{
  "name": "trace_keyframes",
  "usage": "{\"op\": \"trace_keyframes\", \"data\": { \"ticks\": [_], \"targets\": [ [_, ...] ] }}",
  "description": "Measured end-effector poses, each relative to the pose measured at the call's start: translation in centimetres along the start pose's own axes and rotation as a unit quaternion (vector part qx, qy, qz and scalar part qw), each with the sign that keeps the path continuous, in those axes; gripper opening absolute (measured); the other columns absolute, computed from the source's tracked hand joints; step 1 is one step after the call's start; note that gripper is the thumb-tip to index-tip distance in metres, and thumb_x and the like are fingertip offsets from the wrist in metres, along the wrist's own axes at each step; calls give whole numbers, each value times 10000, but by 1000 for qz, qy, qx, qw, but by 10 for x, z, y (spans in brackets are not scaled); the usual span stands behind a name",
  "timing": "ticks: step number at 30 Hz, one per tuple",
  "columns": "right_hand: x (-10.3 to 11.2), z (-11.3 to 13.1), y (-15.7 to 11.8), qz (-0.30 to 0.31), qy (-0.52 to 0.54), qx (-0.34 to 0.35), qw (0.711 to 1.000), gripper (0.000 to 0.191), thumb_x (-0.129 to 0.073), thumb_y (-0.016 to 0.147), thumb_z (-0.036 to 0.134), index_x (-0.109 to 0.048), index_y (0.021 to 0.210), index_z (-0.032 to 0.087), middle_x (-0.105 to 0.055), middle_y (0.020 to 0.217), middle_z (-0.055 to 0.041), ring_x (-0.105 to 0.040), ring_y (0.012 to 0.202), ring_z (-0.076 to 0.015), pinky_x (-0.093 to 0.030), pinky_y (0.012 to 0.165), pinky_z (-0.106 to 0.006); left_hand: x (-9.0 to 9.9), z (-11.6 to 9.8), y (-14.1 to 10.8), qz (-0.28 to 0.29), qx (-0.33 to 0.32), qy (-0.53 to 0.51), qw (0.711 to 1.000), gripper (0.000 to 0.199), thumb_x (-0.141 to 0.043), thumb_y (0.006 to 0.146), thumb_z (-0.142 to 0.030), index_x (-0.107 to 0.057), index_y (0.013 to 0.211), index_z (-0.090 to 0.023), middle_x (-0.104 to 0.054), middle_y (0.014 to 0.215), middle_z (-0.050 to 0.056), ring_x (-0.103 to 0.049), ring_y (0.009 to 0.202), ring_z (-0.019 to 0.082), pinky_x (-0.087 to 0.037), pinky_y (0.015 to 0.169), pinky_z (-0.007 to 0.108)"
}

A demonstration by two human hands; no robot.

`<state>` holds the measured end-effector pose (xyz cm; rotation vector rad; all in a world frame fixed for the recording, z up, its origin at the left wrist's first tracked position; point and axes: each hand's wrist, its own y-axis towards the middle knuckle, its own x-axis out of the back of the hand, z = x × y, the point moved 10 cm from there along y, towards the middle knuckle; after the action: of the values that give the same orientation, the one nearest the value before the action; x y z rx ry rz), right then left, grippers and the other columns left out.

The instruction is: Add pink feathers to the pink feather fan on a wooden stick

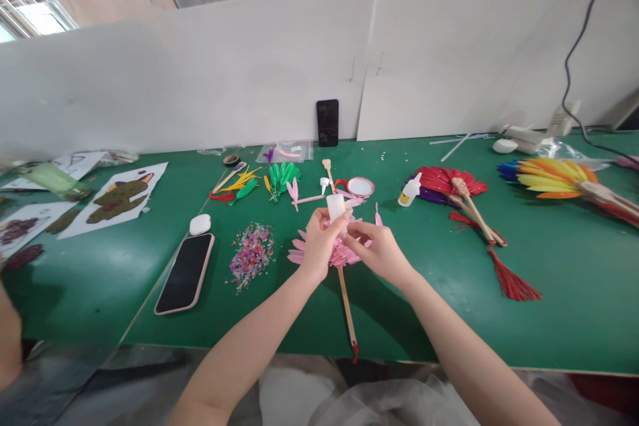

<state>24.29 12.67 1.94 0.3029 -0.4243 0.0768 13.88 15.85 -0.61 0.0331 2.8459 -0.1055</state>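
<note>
My left hand (320, 243) is wrapped round a small white glue bottle (336, 205), its broad end up; the lower part is hidden by my fingers. Just beside it, my right hand (378, 249) has its fingers closed near the bottle's lower end; what they pinch is hidden. Both hands are over a pink feather fan (344, 255) with a wooden handle (347, 306) and a red cord at its end. Loose pink feathers (293, 193) lie behind the hands, near a white nozzle cap (324, 184) and a roll of tape (360, 187).
Left are a phone (184, 274), a white case (200, 224), colourful bits (252, 253) and green feathers (283, 178). Right are another glue bottle (409, 191), a red fan (452, 181) with a tassel (514, 279) and a rainbow fan (554, 178). A black phone (327, 122) leans on the white partition (224, 80).
</note>
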Motion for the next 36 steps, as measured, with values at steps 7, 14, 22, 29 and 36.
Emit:
{"op": "trace_keyframes", "data": {
  "ticks": [7, 14, 22, 29, 36],
  "targets": [
    [-7, -8, 2, 38, 131, -57, 989, 288, -577, 817, 405, -675, 841, 136, -690, 719, -70, -630, 605, -167, -473, 497, -251, -8, 5, -1, 43, 24, -57, 997, 297, -731, 672, -366, -564, 790, -150, -639, 785, 20, -588, 711, 122, -426, 644, 232],
    [-10, -8, 3, 72, 232, -83, 966, 356, -592, 795, 472, -686, 897, 144, -711, 833, -86, -651, 647, -157, -488, 497, -240, -15, -2, 0, 88, 32, -118, 989, 265, -686, 731, -364, -609, 845, -138, -646, 783, 20, -577, 664, 105, -422, 588, 212],
    [-8, -18, 2, 28, 268, -126, 955, 275, -770, 636, 379, -667, 752, 150, -664, 693, -26, -626, 600, -134, -461, 491, -220, -24, 3, -3, 119, 34, -104, 987, 244, -681, 744, -351, -607, 859, -149, -664, 794, 32, -620, 727, 142, -439, 671, 251],
    [-9, -13, 1, 37, 278, -123, 952, 310, -771, 612, 427, -662, 722, 158, -661, 653, -20, -641, 609, -150, -514, 566, -262, -27, 4, -6, 128, 62, -129, 981, 258, -692, 716, -365, -624, 831, -144, -660, 765, 33, -601, 668, 130, -425, 583, 227],
    [-14, -5, -1, 116, 313, -112, 936, 336, -785, 620, 372, -708, 865, 155, -709, 756, -44, -644, 638, -144, -515, 548, -242, -29, 3, -9, 147, 82, -146, 975, 300, -691, 685, -418, -648, 827, -157, -658, 788, 34, -602, 660, 142, -410, 550, 232]
  ]
}}
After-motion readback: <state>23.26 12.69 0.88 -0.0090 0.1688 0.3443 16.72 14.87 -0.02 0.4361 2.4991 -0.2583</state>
